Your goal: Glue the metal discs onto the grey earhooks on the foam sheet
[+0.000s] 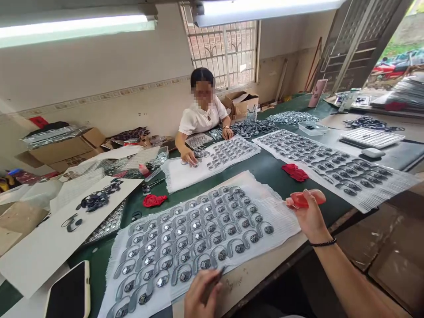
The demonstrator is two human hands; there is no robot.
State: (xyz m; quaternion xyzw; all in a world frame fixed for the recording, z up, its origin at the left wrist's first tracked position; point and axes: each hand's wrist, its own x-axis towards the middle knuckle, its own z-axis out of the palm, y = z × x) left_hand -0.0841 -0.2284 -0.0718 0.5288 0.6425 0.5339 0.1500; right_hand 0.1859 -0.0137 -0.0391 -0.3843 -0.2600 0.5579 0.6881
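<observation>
My right hand (311,216) is wrapped round a red squeeze bottle (306,198), its pale nozzle pointing left above the edge of a white ribbed sheet (281,212). My left hand (202,293), at the sheet's near edge, pinches a slim dark tool (217,277) that looks like tweezers; most of it is hidden by the fingers. Rows of grey curved pieces (198,236), each with a round faceted shiny stone at one end, cover most of the sheet. The tool's tip is close to the nearest row.
Across the green table (265,165) a co-worker (203,115) handles pieces on another sheet (179,176). A third filled sheet (391,185) lies right. Red cloths (294,172), a phone (68,289), a cardboard sheet (43,256) with dark parts and a clear tray (313,128) lie around.
</observation>
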